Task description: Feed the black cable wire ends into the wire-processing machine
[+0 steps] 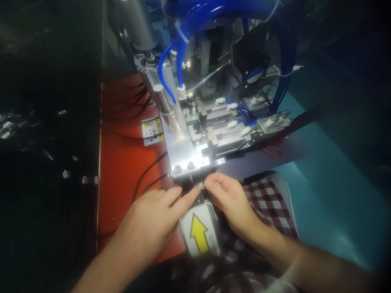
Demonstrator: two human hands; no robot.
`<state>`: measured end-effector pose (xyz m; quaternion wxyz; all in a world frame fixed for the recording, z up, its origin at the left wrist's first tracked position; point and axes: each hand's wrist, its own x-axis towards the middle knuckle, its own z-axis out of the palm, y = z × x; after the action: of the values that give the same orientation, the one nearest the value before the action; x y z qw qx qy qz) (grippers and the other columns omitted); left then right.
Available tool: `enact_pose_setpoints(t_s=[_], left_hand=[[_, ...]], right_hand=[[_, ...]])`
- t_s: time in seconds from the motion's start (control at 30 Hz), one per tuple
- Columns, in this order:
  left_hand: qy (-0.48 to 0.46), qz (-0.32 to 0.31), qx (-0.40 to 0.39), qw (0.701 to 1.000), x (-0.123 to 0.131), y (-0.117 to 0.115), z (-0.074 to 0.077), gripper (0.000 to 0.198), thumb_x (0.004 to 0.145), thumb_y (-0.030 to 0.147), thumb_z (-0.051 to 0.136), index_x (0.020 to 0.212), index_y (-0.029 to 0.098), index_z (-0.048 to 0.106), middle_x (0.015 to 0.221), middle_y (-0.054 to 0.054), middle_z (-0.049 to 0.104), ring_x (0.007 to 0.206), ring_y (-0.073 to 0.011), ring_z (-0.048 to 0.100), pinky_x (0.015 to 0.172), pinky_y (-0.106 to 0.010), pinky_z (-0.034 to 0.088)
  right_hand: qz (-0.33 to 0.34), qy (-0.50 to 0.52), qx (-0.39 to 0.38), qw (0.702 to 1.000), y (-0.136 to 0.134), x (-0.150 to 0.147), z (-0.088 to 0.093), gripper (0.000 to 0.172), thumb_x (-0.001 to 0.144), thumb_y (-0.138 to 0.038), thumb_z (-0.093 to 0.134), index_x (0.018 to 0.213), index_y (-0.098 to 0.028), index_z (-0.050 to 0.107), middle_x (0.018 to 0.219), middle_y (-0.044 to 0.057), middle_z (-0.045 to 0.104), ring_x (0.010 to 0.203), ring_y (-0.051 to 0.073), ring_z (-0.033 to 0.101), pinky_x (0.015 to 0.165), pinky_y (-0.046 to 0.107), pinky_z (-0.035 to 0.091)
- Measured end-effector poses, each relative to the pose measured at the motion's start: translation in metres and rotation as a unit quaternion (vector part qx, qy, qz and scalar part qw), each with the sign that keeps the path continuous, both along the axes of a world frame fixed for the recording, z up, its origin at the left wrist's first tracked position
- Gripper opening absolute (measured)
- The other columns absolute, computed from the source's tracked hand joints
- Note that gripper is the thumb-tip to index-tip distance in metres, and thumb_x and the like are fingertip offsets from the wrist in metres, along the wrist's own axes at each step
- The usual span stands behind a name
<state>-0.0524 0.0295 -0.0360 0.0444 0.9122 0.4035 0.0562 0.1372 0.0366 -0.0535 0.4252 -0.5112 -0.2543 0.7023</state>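
Note:
A small shiny metal part (202, 185), too small to name more closely, sits at the front of the machine, just below its bright metal plate (183, 150). My right hand (230, 201) pinches at this part from the right, thumb and index finger pressed together. From the left, my left hand (159, 211) reaches in with its index finger stretched out. That fingertip touches or nearly touches the part, and another finger is held apart from it. The left thumb is hidden. Under both hands lies a white plate with a yellow arrow (198, 232).
Blue air hoses (210, 14) arch over the machine, and pneumatic cylinders (230, 140) stand at its right. A warning label (153, 131) and black cables (146, 167) lie on the orange surface (122, 162). Small metal pieces (84, 179) are scattered on the dark area at left.

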Motion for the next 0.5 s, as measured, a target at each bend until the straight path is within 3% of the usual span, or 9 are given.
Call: enact_pose_setpoints(t_s=[0.27, 0.5], left_hand=[[0.005, -0.005, 0.007, 1.000, 0.000, 0.000, 0.003, 0.071, 0.074, -0.005, 0.039, 0.138, 0.024, 0.042, 0.080, -0.001, 0.059, 0.059, -0.0167, 0.051, 0.053, -0.028, 0.038], [0.011, -0.009, 0.010, 1.000, 0.002, 0.002, 0.007, 0.067, 0.075, -0.004, 0.039, 0.137, 0.024, 0.044, 0.079, 0.000, 0.059, 0.057, -0.0156, 0.050, 0.052, -0.027, 0.036]], right_hand=[[0.018, -0.070, -0.009, 0.997, 0.004, 0.001, 0.012, 0.017, 0.082, -0.024, 0.062, 0.069, -0.015, 0.055, 0.058, -0.005, 0.051, 0.052, 0.007, 0.043, 0.050, 0.020, 0.035], [0.023, -0.083, -0.030, 0.996, 0.006, 0.001, 0.016, 0.018, 0.083, -0.022, 0.060, 0.068, -0.015, 0.054, 0.053, -0.007, 0.047, 0.048, 0.006, 0.038, 0.046, 0.020, 0.028]])
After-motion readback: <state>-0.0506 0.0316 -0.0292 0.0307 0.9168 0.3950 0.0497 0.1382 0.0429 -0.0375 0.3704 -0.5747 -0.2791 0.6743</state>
